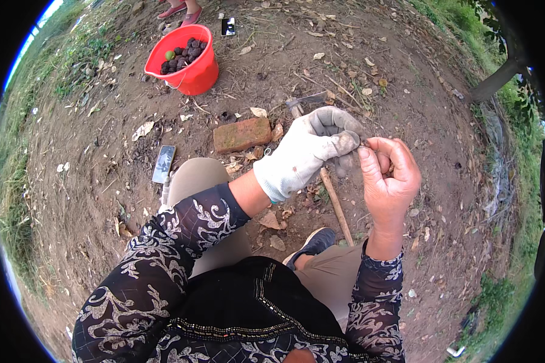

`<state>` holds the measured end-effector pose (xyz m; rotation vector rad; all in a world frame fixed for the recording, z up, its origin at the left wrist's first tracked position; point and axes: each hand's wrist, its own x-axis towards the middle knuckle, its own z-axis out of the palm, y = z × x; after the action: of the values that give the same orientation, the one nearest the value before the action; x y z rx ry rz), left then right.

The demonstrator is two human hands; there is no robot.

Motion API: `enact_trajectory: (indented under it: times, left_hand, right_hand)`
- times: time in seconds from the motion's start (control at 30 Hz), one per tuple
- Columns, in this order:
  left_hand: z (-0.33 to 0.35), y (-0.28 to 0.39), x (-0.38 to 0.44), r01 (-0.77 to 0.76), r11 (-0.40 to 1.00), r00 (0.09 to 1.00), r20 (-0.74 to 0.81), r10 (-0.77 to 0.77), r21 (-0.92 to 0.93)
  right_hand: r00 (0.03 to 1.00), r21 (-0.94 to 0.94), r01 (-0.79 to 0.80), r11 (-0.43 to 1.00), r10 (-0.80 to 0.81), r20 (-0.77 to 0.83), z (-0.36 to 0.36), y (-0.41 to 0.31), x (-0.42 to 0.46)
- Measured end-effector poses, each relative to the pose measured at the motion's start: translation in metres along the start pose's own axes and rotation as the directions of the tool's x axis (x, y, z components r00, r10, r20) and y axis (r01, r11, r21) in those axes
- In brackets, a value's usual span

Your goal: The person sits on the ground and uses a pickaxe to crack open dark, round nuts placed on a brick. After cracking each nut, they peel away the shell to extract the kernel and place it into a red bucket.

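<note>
My left hand wears a whitish knit work glove, grey and soiled on the fingers. Its thumb and fingertips meet those of my bare right hand at a small dark brown piece, pinched between them. The piece looks like a bit of nut, though it is too small to be sure. Brown bits also show inside the curled fingers of my right hand. Beneath the glove lies a tool with a wooden handle and a metal head, partly hidden. A reddish brick rests on the soil left of the glove.
A red bucket holds dark, wrinkled walnut-like nuts and one green fruit. A smartphone lies beside my knee, another dark phone-like object farther off. Another person's red shoes show behind the bucket. A tree trunk leans at right.
</note>
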<state>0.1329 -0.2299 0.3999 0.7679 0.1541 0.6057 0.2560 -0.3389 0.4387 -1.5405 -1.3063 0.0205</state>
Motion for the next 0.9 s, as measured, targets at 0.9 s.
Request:
enact_trajectory:
  times: [0.9]
  left_hand:
    - [0.004,-0.011,0.013,0.094,0.992,0.992,-0.076,-0.101,-0.089]
  right_hand:
    - [0.948,0.931,0.029,0.363,-0.305,0.089,-0.053,-0.080,-0.008]
